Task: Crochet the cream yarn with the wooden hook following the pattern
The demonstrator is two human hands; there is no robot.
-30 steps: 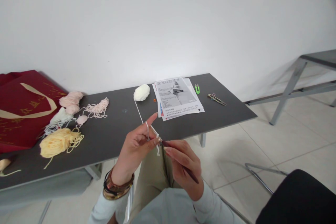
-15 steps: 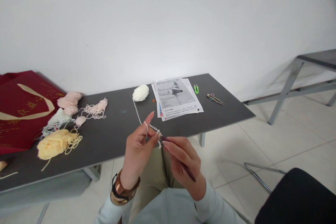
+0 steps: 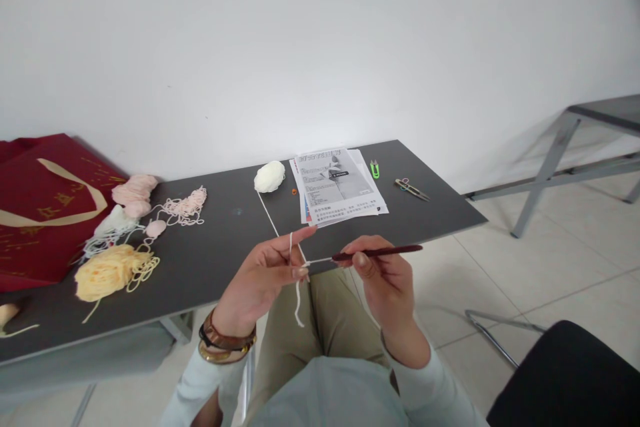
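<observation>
Head view, crochet hook [image 3: 377, 252]: swung level since earlier, tip by left fingers.
Right hand [image 3: 387, 280]: closed round hook's handle.
Left hand [image 3: 260, 277]: pinches white yarn [image 3: 298, 297], strand over forefinger, running to ball [image 3: 269, 176] on table [image 3: 225, 247].

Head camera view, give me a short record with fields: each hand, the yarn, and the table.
left hand: pinches white yarn strand, looped over forefinger
right hand: holds crochet hook, tip at the strand
yarn source: white yarn ball on the table
table right: papers, green snips, scissors
table left: yellow yarn, pink yarn, red bag
</observation>
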